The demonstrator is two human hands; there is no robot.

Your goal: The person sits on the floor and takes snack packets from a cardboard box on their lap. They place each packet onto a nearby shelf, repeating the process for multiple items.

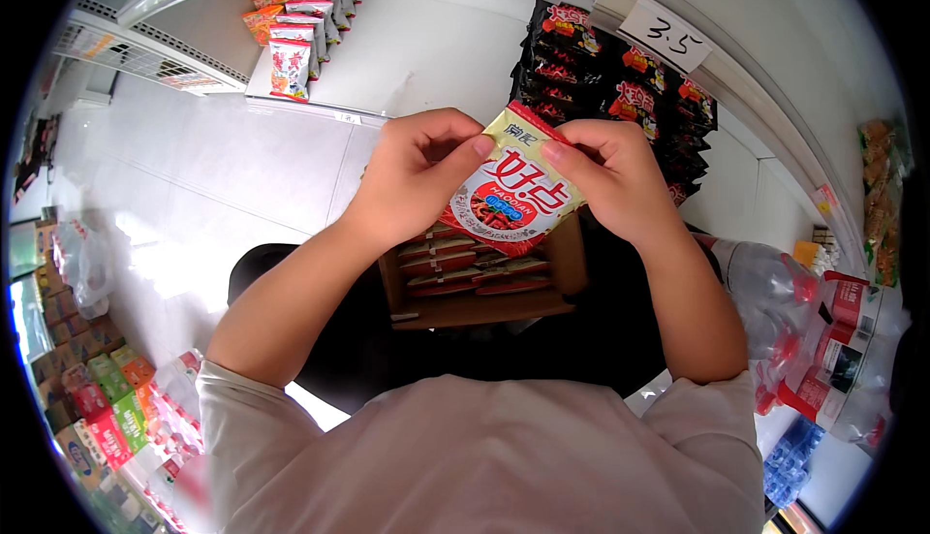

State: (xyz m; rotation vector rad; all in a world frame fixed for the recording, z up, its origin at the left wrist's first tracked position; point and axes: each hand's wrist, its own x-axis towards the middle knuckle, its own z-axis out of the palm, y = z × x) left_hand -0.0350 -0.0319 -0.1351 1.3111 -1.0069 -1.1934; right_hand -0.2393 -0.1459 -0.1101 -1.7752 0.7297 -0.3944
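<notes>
A yellow, white and red snack packet [508, 196] is stretched between my two hands, its printed front facing up. My left hand [425, 170] pinches its upper left edge between thumb and fingers. At the upper right corner, my right hand [614, 170] pinches it the same way. Below the packet, an open cardboard box [479, 314] rests at my lap, holding rows of flat packets [465, 272] with red and pale yellow edges. The held packet hides the back part of the box.
Black snack packets [559, 69] stand in rows on the white shelf [429, 32], under a handwritten price card [665, 34]. White-and-red packets [290, 69] line its left end. Large plastic bottles [770, 279] with red caps lie at my right. Stacked cartons [109, 418] stand at the lower left.
</notes>
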